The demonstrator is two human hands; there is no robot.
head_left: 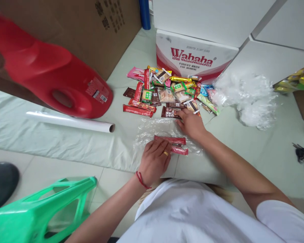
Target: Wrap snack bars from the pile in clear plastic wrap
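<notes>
My left hand (155,153), with a ring and a red string bracelet, is closed over the left part of two red-wrapped snack bars (176,139). These lie side by side on a crinkled sheet of clear plastic film (149,130), and my fingers hide their left ends. Just above the film, my right hand (192,123) has its fingertips on the right end of a brown cocoa snack packet (168,112). That packet is at the front edge of a pile of mixed wrapped snacks (167,96). More red bars (138,110) lie at the pile's left front.
Behind the pile stands a Wahaha water carton (192,60). Crumpled clear plastic bags (253,98) are to the right. At left are a red jug (78,87), a white film roll (73,122) and a large cardboard box (111,40). A green stool (30,212) stands below the table edge.
</notes>
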